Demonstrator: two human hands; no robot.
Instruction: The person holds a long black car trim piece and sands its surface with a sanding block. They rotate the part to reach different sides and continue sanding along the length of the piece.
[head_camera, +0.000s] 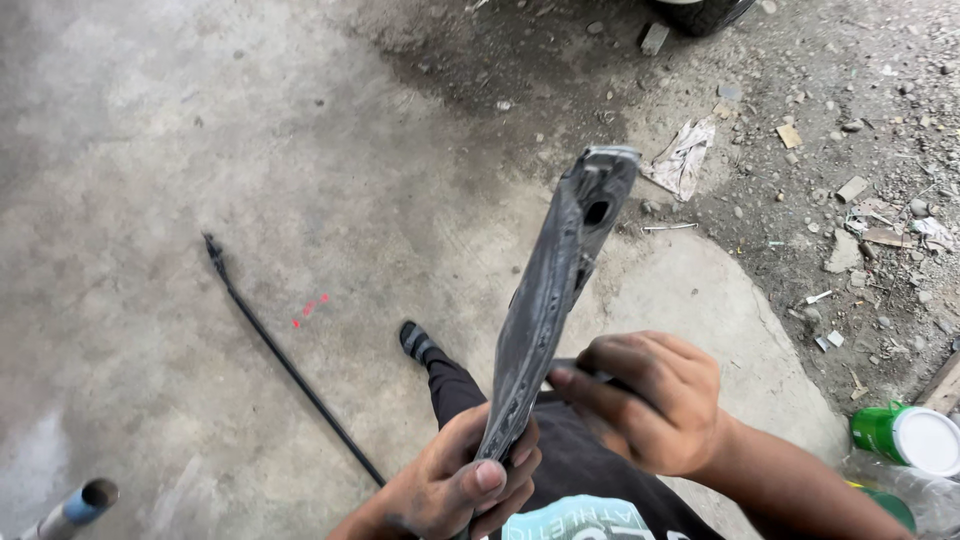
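The left hand (455, 485) is closed around the lower end of a long, flat, grey metal part (550, 300), which stands tilted upward and away over the person's lap, its far end with a dark hole high above the concrete floor (200, 150). The right hand (655, 400) is closed on a small dark tool (580, 372) — what kind is too hidden to tell — with its tip touching the part's edge about midway. This looks like the step of scraping or working the part's surface, and it calls for a firm hold below and steady pressure along the edge. Around lie a thin black rod (290, 365) on the floor, a pipe end (80, 505) at lower left, a green can with a white lid (910, 435) at right, and scattered rubble (850, 200) beyond — nothing stands between the hands and the part.
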